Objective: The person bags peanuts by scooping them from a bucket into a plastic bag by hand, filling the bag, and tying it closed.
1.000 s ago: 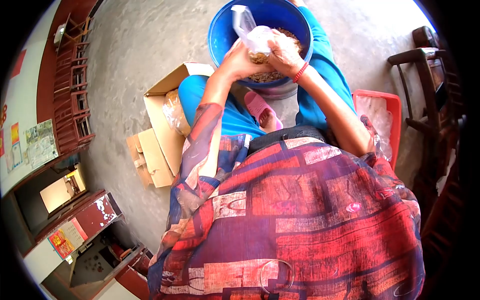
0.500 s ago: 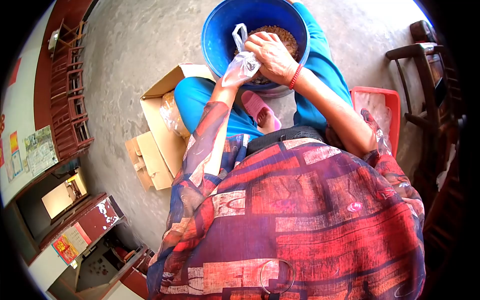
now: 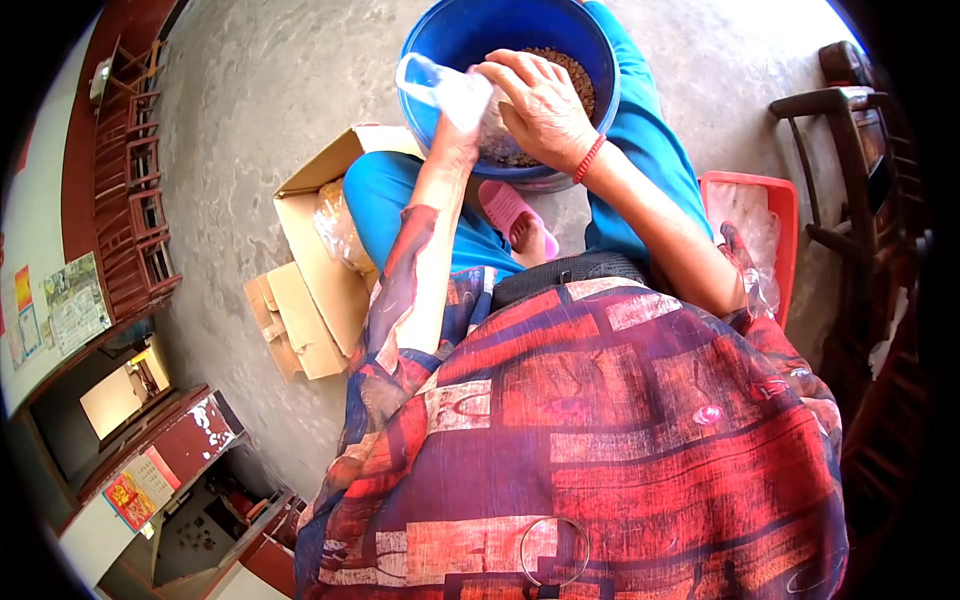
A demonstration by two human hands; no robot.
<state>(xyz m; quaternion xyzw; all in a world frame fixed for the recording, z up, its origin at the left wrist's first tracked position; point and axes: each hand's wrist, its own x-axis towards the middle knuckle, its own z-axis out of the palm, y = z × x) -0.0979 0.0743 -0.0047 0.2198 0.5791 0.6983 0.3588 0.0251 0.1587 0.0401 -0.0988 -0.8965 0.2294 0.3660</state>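
A clear plastic bag [image 3: 463, 98] hangs over the blue bucket [image 3: 428, 38], with a loose loop sticking out to the left. My left hand [image 3: 457, 138] is closed round the bag at the bucket's near left rim; the plastic covers most of its fingers. Beside it, over the bucket, my right hand [image 3: 545, 108] has its fingers bent and apart, thumb away from them, its fingertips close to the bag's right side. Below both hands, brown granular pieces [image 3: 572, 72] lie inside the bucket.
An open cardboard box [image 3: 312, 240] with a filled clear bag [image 3: 338, 225] stands left of my legs. A red bin [image 3: 785, 220] holding clear plastic is at the right. Dark wooden furniture [image 3: 825, 103] stands beyond it, and chairs [image 3: 150, 212] line the left wall.
The bag and my left hand have shifted a little left, and the bag's loop has swung left. My right hand's fingers, earlier gathered on the plastic, have spread.
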